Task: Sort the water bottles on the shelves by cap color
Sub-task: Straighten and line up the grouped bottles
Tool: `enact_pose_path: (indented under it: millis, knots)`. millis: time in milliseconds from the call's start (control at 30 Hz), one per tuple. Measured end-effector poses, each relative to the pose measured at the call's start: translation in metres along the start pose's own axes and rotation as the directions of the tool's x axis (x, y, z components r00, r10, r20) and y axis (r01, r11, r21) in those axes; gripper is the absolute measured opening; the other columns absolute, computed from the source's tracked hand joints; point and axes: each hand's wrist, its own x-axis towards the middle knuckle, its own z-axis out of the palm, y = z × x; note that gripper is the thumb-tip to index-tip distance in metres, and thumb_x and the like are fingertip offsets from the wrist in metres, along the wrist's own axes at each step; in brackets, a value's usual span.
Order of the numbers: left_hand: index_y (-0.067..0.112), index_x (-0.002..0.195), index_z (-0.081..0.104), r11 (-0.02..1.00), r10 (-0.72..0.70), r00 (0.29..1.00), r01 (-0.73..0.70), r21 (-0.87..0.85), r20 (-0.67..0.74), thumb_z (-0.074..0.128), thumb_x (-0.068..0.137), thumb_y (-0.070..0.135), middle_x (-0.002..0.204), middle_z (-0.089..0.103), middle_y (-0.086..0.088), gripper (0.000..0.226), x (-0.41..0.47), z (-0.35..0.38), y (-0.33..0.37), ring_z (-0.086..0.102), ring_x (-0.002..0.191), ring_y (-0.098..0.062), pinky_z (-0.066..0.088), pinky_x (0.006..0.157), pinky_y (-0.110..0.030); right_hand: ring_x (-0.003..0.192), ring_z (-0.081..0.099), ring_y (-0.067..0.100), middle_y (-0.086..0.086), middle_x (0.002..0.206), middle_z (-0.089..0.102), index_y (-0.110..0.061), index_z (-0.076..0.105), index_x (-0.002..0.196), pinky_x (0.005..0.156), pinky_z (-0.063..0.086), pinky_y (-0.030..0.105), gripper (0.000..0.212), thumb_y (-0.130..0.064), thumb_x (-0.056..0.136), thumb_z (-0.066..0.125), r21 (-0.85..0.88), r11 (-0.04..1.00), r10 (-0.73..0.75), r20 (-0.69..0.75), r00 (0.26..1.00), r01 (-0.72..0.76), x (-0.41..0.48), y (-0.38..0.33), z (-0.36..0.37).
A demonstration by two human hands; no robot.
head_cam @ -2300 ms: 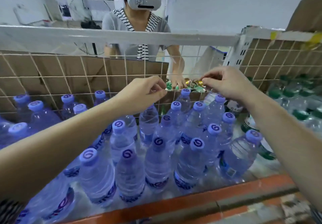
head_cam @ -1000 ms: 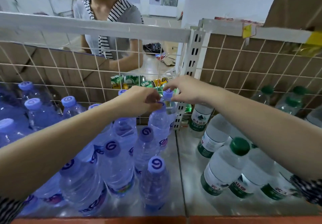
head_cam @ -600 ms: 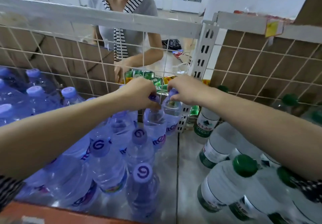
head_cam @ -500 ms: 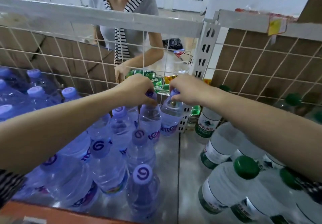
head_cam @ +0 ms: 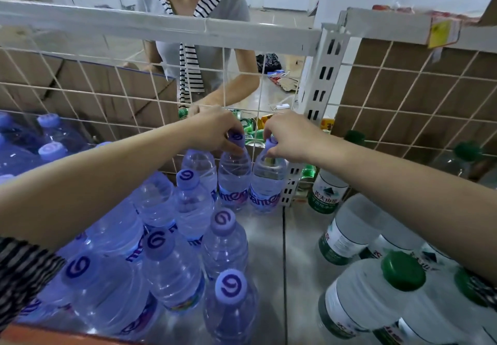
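Left hand (head_cam: 215, 129): grip curled round the cap of bottle A (head_cam: 233, 180). Right hand (head_cam: 290, 136): grip pinches the cap of bottle B (head_cam: 267, 183). I note both are purple-capped and upright, side by side just left of the post (head_cam: 325, 76). Green-cap bottles (head_cam: 326, 191) stand right of the post.

Upright purple-capped bottles (head_cam: 223, 242) clustered on the left of the shelf (head_cam: 269, 250); green-capped bottles (head_cam: 347, 231), green-labelled, on its right.

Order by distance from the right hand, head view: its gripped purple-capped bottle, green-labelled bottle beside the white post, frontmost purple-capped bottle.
1. Gripped purple-capped bottle, under the right hand.
2. Green-labelled bottle, back right.
3. Frontmost purple-capped bottle, front centre.
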Motion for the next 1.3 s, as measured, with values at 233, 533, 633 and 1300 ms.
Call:
enact_pose_path:
  millis: [233,533,633,1300]
  knots:
    - [0.003,0.091,0.068,0.998,-0.058,0.998,0.057,-0.041,-0.027,0.076,0.080,0.040,0.084,0.065,-0.013,0.039,-0.004,0.006,-0.004,0.058,0.081,-0.030,0.047,0.074,-0.039,0.099,0.061,0.030,0.013,0.107,0.065,-0.003,0.063,0.110,0.081,0.052,0.038,0.031,-0.023,0.087,0.069,-0.023,0.999,-0.023,0.009,1.000,0.023,0.001,-0.005,0.000]
    - [0.028,0.123,0.062,0.993,-0.120,0.993,0.120,0.023,-0.007,0.065,0.081,0.060,0.102,0.068,0.003,0.053,-0.019,0.002,-0.009,0.061,0.090,-0.021,0.049,0.079,-0.035,0.092,0.063,0.032,0.017,0.096,0.068,0.000,0.068,0.099,0.072,0.047,0.034,0.025,-0.021,0.087,0.068,-0.043,0.999,-0.025,0.023,0.999,0.026,0.001,-0.008,0.001]
    - [0.027,0.117,0.066,0.982,-0.177,0.984,0.174,0.079,0.025,0.072,0.074,0.061,0.097,0.068,0.003,0.054,-0.033,-0.004,-0.020,0.059,0.085,-0.020,0.048,0.075,-0.032,0.091,0.063,0.032,0.016,0.094,0.067,-0.001,0.067,0.095,0.071,0.046,0.033,0.020,-0.018,0.085,0.070,-0.027,0.999,-0.033,0.006,0.999,0.033,-0.001,-0.007,0.003]
    - [0.016,0.120,0.066,0.982,-0.190,0.980,0.190,-0.022,-0.054,0.070,0.087,0.039,0.107,0.070,-0.006,0.041,-0.059,-0.029,-0.060,0.060,0.090,-0.022,0.043,0.080,-0.027,0.099,0.062,0.030,0.010,0.103,0.068,-0.013,0.066,0.114,0.072,0.045,0.033,0.031,-0.033,0.091,0.063,-0.119,0.990,-0.085,-0.103,0.991,0.073,0.007,-0.038,-0.033]
